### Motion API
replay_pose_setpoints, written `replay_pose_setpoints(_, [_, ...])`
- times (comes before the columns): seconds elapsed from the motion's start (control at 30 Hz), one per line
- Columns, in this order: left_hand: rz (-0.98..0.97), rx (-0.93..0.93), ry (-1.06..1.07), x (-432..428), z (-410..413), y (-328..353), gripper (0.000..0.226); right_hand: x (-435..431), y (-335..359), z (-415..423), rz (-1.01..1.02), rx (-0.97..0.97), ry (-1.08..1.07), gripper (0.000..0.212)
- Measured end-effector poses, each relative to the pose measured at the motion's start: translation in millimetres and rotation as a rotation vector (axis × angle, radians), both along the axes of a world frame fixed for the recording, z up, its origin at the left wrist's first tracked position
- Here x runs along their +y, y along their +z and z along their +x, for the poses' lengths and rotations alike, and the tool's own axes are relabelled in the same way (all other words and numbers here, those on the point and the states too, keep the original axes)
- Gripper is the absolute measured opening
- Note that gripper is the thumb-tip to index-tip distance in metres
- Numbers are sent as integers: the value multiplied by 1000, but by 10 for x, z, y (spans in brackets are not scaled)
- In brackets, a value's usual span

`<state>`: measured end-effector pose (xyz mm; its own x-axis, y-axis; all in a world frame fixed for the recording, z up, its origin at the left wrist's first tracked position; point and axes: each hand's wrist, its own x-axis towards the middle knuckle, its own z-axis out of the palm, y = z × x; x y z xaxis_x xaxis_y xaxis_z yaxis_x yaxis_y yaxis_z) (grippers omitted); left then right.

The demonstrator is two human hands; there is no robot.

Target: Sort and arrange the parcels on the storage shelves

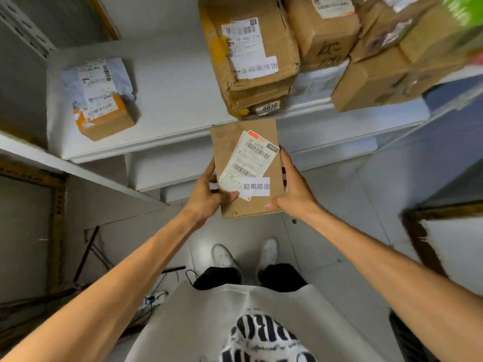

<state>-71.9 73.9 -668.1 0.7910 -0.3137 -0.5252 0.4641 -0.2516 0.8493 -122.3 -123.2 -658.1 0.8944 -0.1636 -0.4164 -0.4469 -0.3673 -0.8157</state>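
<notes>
Cardboard held in both hands: flat brown cardboard parcel (227, 145), face up, with a white barcode label and a white sticker of printed characters, carried in the air above the grey tiled floor (243, 231), just near of the front edge of the white shelf board (170, 105) and not resting on it. Clasped on its left edge by the left hand (209, 197), thumb on top at the label's near corner, fingers reaching along the side. Grasped on its right edge by the right hand (292, 189), thumb at the near right corner, fingers laid up the side. On the shelf board, far left: crumpled grey plastic mailer bag (96, 77), with a small brown cardboard box with orange tape (104, 124) overlapping its near end; lying on it or only against it, cannot tell. Just beyond the held parcel: stack of taped brown cardboard boxes (251, 56) with white labels, standing at the shelf's front edge, lowest label reading 0038. Crowded to its right: further brown cardboard boxes (371, 82), blurred. Nearer, below the parcel: pair of white shoes (222, 254) on the floor, toes toward the shelf.
</notes>
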Motion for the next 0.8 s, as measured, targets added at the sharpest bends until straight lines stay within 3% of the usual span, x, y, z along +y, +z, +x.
replay_pose_setpoints(0.43, [-43, -82, -586, -2518, -485, -168, 93, -1849, 20, -1567, 39, -97, -637, 113])
replay_pose_setpoints(0.63, [-68, -233, -937, -3840, -947, -91, 94, -2503, 18, -2331, -56, -52, -1014, 127])
replay_pose_setpoints(0.8, [-126, -263, -1253, -4885, -1441, -92, 98, -2938, 47, -2936, -59, -94, -1314, 121])
